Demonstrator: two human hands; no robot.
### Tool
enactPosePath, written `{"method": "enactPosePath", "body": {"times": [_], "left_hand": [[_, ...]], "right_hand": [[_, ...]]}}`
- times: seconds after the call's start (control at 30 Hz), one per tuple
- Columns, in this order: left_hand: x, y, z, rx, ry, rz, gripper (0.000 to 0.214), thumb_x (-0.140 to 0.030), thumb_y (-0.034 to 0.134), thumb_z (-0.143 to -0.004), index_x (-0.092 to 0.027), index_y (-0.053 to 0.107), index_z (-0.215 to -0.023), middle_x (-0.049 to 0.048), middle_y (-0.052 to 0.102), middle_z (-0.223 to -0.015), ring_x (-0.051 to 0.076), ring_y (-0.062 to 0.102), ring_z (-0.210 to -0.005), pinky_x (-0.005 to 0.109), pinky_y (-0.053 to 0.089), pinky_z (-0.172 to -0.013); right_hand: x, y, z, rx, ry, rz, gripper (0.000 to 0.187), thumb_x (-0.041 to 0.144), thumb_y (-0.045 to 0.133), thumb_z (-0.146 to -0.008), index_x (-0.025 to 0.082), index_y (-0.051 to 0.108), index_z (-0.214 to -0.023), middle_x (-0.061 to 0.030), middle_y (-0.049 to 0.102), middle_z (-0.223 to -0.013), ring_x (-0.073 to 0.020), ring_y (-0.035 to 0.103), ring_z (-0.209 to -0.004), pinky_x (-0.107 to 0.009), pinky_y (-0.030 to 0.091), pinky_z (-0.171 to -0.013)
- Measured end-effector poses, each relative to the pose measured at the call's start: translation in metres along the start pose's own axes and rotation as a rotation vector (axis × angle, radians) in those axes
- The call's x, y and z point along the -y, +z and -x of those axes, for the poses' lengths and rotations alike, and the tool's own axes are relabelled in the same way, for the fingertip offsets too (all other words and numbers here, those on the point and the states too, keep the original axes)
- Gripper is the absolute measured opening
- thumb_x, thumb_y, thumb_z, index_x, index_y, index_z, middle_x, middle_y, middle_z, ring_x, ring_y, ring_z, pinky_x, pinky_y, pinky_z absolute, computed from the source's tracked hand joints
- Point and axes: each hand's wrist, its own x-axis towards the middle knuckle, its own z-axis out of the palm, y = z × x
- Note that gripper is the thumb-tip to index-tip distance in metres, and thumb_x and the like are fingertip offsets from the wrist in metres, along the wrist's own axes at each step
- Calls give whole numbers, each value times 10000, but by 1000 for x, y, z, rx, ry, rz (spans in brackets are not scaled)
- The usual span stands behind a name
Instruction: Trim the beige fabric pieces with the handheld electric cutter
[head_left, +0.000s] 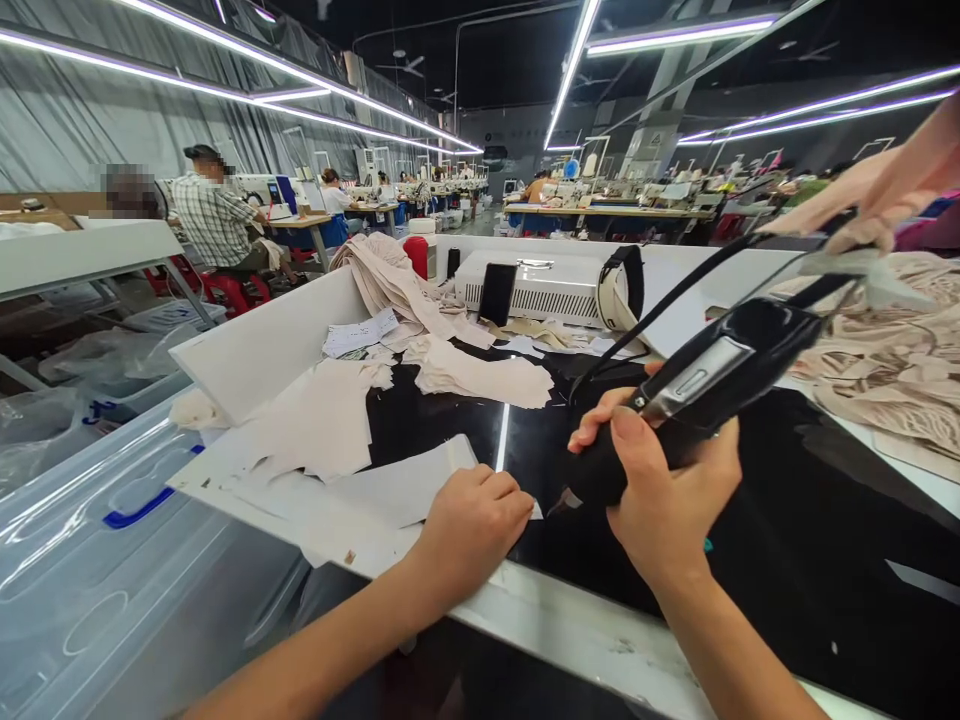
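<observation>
My right hand (664, 490) is wrapped round a black hand-held cutting tool (712, 375) with a silver panel, its tip down on the black glass table top (787, 530). A black cord (660, 305) runs up from the tool. My left hand (472, 525) is curled into a loose fist and rests on a pale sheet of fabric (360, 495) at the table's near edge. A small scrap (568, 498) lies just under the tool's tip.
Beige fabric pieces (480, 375) and a pile (390, 275) lie further back, with more (892, 370) at the right. A white machine (540, 280) and a phone (497, 293) stand behind. Another person's hand (877, 195) reaches in top right. Clear plastic bins (112, 540) stand left. Workers sit at far tables.
</observation>
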Motion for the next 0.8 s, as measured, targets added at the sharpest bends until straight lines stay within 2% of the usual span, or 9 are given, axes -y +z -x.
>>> {"method": "enactPosePath", "body": {"times": [0.23, 0.4, 0.57, 0.8], "left_hand": [[-4, -2, 3, -47, 7, 56, 275, -188, 592, -1202, -208, 784, -1007, 18, 785, -983, 213, 693, -881, 387, 543, -787], [-6, 1, 5, -78, 22, 47, 282, -179, 587, -1201, -215, 782, -1001, 21, 785, -959, 209, 693, -875, 384, 524, -781], [-7, 2, 5, -117, 35, 64, 252, -176, 638, -1183, -214, 764, -968, 2, 779, -937, 198, 684, -863, 375, 518, -775], [-8, 0, 5, -107, 35, 83, 189, -138, 709, -1139, -212, 755, -971, -10, 782, -932, 205, 681, -857, 363, 507, -771]], "right_hand": [[1, 1, -1, 16, -19, -9, 489, 470, 985, -921, 303, 666, -1252, 85, 764, -822, -160, 685, -598, -332, 621, -595], [1, 1, -3, 17, 0, -14, 488, 456, 990, -910, 309, 665, -1244, 88, 755, -824, -159, 688, -595, -332, 619, -594], [-2, 2, -6, 19, -9, -28, 409, 409, 992, -894, 290, 683, -1133, 92, 752, -816, -147, 686, -587, -324, 624, -588], [-5, 3, -6, 12, -9, -38, 457, 422, 1002, -884, 283, 673, -1167, 97, 763, -812, -147, 691, -578, -315, 629, -561]]}}
